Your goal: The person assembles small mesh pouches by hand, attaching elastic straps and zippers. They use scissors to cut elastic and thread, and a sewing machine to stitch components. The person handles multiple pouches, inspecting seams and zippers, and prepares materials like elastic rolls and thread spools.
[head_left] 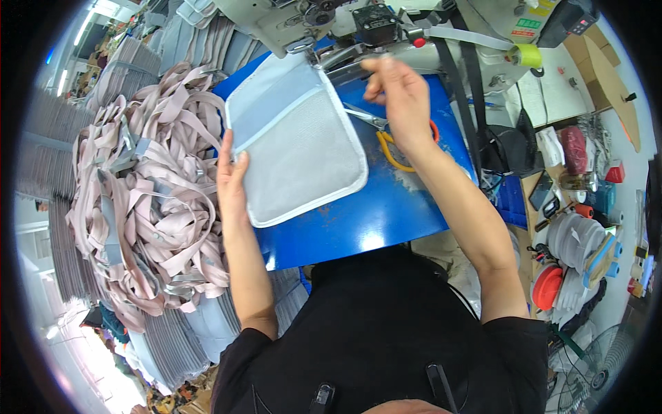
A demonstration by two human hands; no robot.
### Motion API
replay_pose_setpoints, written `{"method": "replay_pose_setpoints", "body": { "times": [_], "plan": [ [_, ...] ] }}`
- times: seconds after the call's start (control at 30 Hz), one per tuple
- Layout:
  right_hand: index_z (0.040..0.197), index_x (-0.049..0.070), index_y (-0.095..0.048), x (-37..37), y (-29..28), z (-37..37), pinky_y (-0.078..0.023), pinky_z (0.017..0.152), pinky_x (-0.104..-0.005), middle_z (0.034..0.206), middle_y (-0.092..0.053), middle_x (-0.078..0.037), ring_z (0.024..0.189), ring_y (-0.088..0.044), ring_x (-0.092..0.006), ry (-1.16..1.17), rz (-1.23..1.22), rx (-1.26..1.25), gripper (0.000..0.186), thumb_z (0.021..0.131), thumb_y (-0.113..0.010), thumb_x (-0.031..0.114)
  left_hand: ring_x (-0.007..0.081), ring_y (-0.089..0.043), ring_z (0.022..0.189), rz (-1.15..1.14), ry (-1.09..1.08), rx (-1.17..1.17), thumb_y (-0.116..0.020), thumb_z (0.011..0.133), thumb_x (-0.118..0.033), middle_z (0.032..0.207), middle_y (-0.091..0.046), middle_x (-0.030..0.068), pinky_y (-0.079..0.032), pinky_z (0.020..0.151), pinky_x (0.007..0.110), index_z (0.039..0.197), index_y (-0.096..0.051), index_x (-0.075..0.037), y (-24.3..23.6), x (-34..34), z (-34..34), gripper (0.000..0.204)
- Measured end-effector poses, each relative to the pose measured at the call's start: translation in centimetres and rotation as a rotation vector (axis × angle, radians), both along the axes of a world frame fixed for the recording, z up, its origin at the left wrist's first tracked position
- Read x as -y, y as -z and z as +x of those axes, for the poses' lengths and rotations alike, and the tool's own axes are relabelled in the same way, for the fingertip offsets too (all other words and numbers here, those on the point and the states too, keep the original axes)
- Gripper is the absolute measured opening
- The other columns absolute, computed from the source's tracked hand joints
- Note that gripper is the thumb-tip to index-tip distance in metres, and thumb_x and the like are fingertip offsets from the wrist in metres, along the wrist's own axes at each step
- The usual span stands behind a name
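My left hand (233, 172) grips the left edge of a light grey, white-edged mesh pouch (302, 159) with a bluish band across its upper part. The pouch's top edge lies at the sewing machine's needle area (301, 48). My right hand (396, 96) is raised to the right of the pouch, fingers loosely bent and apart, with nothing visible in them. Below it, scissors with orange handles (389, 155) lie on the blue work surface (345, 228), partly hidden by my right hand and arm.
A tangled heap of pale pink straps (152, 228) and stacked grey panels (165, 341) are on the left. Black straps (469, 103) hang right of the machine. Tape rolls (572, 234), small containers and a fan (603, 362) are on the right.
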State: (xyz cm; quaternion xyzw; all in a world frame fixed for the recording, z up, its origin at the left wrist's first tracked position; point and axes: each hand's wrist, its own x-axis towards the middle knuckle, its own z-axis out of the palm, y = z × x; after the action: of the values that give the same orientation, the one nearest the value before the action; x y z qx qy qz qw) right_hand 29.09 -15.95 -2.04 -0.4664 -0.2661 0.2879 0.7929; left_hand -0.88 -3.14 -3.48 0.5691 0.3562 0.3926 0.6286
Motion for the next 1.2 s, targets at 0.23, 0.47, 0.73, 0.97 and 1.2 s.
{"method": "replay_pose_setpoints", "body": {
  "times": [0.23, 0.47, 0.73, 0.97, 1.2],
  "plan": [
    [0.096, 0.005, -0.071, 0.4, -0.3, 3.9, -0.047, 0.060, -0.0244, 0.069, -0.059, 0.002, 0.062, -0.056, -0.0080, 0.091, 0.098, -0.075, 0.039, 0.104, -0.063, 0.043, 0.0189, -0.061, 0.125, 0.104, -0.003, -0.052, -0.066, 0.100, -0.012, 0.142, -0.061, 0.0140, -0.045, 0.109, 0.032, 0.157, -0.042, -0.004, -2.8, 0.2, 0.4, 0.062],
    [0.100, 0.010, -0.072, 1.8, 0.2, -0.6, -0.035, 0.051, -0.0214, 0.070, -0.059, 0.004, 0.057, -0.048, -0.0036, -0.098, -0.065, -0.073, 0.026, 0.098, -0.073, 0.036, 0.0178, -0.061, 0.123, 0.076, -0.008, -0.025, -0.065, 0.100, -0.010, 0.139, -0.062, 0.0148, -0.045, 0.108, 0.031, 0.156, -0.042, -0.003, -3.6, 0.3, 0.1, 0.061],
    [0.132, -0.005, -0.062, 3.6, 0.3, -6.0, -0.055, 0.079, -0.0258, 0.105, -0.075, -0.010, 0.090, -0.070, -0.0120, -0.350, -0.007, -0.080, 0.038, 0.103, -0.065, 0.020, 0.0189, -0.061, 0.125, 0.121, 0.006, -0.022, -0.066, 0.098, -0.010, 0.140, -0.061, 0.0149, -0.047, 0.107, 0.032, 0.156, -0.042, -0.003, -4.0, 0.4, 0.1, 0.063],
    [0.136, -0.002, -0.060, 3.2, 0.4, -5.8, -0.042, 0.058, -0.0180, 0.097, -0.070, 0.000, 0.070, -0.055, -0.0001, -0.411, 0.009, -0.278, 0.039, 0.104, -0.063, 0.019, 0.0205, -0.060, 0.126, 0.157, -0.015, -0.011, -0.067, 0.096, -0.006, 0.142, -0.059, 0.0162, -0.046, 0.107, 0.031, 0.154, -0.043, 0.000, -4.9, -2.3, 1.7, 0.063],
    [0.130, -0.001, -0.064, -0.7, 0.2, -4.7, -0.032, 0.052, -0.0198, 0.083, -0.063, 0.005, 0.061, -0.042, 0.0008, -0.340, 0.012, -0.230, 0.035, 0.101, -0.066, 0.019, 0.0209, -0.058, 0.128, 0.249, 0.013, -0.114, -0.071, 0.093, -0.008, 0.146, -0.056, 0.0169, -0.046, 0.106, 0.031, 0.154, -0.043, 0.001, -5.5, -8.7, 2.9, 0.068]
  ]
}}
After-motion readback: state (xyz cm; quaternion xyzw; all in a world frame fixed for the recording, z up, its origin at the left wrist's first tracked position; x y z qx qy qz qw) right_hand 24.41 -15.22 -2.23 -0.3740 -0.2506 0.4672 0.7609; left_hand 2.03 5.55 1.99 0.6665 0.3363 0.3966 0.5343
